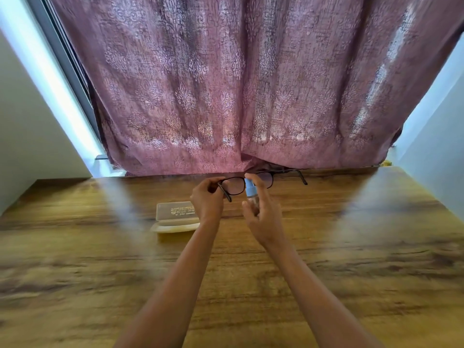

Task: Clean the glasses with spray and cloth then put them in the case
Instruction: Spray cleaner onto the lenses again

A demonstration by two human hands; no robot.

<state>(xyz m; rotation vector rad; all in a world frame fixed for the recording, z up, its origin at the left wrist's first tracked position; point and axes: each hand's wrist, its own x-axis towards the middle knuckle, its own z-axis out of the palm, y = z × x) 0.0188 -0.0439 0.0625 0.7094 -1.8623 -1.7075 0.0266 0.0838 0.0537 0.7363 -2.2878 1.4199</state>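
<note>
Two bare forearms reach out from the near edge over a wood-grain bench (351, 247), and the hands meet close to its far edge. At the far left a pale wall (30, 121) slants up beside a grey window frame. A mauve patterned curtain (226, 84) hangs across the back, its hem touching the far edge of the bench.

Left of centre, the case (175, 217) lies open on the bench. Its clear lid is tipped up on the far side and shows some print too small to read, and the base below it is pale yellow. Its right end is hidden behind the left wrist.

The left hand (207, 200) is curled and pinches the glasses (236, 185) at the left corner of the dark frame, where the temple arm joins. It holds them in the air above the bench, in front of the curtain hem. That temple arm angles down toward the near side, and the other reaches out to the right, so both are unfolded. The lenses look lightly tinted.

Just right of the left lens, about at the bridge, stands the spray bottle (249, 190), upright, with a light blue top and a clear body. It overlaps the frame here, but I cannot tell whether it touches it. The right hand (263, 217) grips the bottle from the right, forefinger bent over the top and thumb on the near side.

At the far right stands another pale wall (439, 134).
</note>
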